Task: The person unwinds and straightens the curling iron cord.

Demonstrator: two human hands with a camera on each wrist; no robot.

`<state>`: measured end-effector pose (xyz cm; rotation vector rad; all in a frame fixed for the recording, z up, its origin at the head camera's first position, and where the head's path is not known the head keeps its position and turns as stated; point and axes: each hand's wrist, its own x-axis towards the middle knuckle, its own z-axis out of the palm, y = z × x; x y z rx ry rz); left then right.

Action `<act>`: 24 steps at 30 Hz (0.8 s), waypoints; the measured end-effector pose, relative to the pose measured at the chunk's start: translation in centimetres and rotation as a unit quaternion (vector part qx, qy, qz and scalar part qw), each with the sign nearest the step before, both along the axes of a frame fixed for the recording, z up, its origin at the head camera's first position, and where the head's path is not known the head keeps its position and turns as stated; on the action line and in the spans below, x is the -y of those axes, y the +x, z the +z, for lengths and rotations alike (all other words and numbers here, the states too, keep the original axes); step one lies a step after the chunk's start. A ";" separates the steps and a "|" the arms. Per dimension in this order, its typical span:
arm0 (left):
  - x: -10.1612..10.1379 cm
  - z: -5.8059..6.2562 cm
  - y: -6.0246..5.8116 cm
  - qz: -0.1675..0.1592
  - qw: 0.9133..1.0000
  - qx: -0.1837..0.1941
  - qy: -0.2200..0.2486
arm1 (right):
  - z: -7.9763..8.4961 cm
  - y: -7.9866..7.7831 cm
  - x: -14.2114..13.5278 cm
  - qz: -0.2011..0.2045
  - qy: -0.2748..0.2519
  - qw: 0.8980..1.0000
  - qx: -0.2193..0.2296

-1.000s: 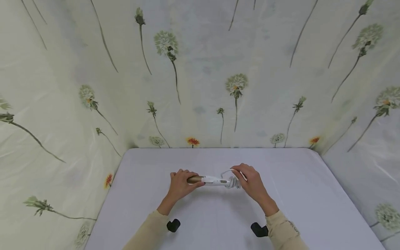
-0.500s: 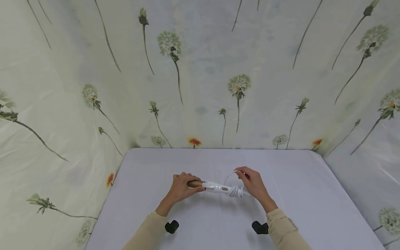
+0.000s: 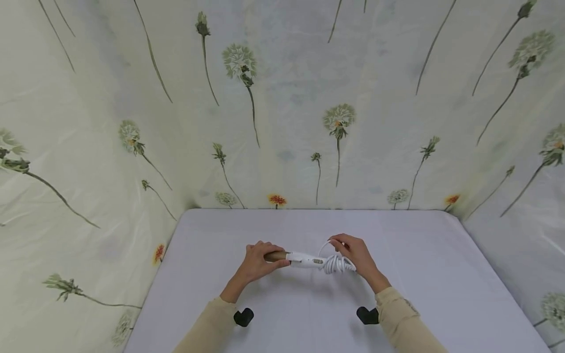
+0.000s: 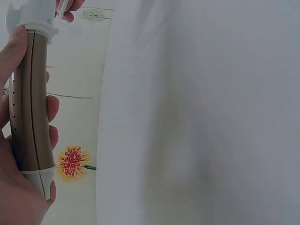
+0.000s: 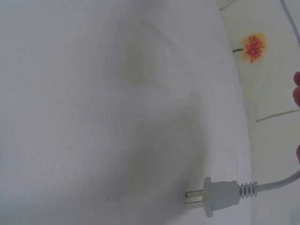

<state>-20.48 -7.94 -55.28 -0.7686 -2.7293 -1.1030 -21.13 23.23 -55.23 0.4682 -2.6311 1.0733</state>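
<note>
Past two beige sleeves (image 3: 205, 326), at twelve o'clock, one hair iron (image 3: 304, 260) is held over one white table (image 3: 423, 274). It is white with one brown-gold barrel (image 4: 35, 108). At nine o'clock, one left hand (image 3: 259, 262) curls its fingers round the barrel. At three, one right hand (image 3: 354, 251) pinches the loopy white cord (image 3: 335, 265) with one two-prong plug (image 5: 222, 195).

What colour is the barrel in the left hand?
The barrel is brown, clearest in the left wrist view.

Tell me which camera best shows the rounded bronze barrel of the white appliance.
The left wrist view: the rounded bronze barrel appears large, with small dark holes and a white tip. The head view shows it small, partly hidden by the left hand; the right wrist view doesn't show it.
</note>
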 end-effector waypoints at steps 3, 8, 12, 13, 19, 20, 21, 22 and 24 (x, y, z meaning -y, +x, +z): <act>0.0 0.2 -0.3 -0.001 1.000 0.000 0.011 | 0.3 0.1 0.3 -0.011 0.026 1.000 0.007; 0.1 0.6 -0.6 0.014 1.000 0.002 0.018 | 0.0 0.8 0.5 -0.006 0.065 0.998 0.024; 0.1 0.7 -0.7 0.025 0.999 0.005 0.021 | -0.8 1.9 0.7 -0.023 0.034 0.993 0.112; 0.1 0.7 -0.7 0.025 0.999 0.005 0.025 | -1.0 2.2 0.9 -0.030 0.027 0.991 0.129; 0.0 0.6 -0.7 0.035 0.999 0.001 0.026 | -2.0 3.6 1.8 -0.032 0.060 0.991 0.111; 0.0 0.6 -0.7 0.037 0.999 -0.002 0.025 | -2.2 3.8 1.9 -0.029 0.066 0.992 0.104; 0.0 0.6 -0.7 0.039 0.999 -0.005 0.026 | -2.3 3.9 2.0 -0.026 0.070 0.992 0.099; -0.1 0.6 -0.7 0.043 0.999 -0.007 0.024 | -2.5 4.0 2.0 -0.022 0.075 0.992 0.098; -0.1 0.5 -0.7 0.049 0.999 -0.010 0.020 | -2.8 4.4 2.2 -0.012 0.086 0.992 0.094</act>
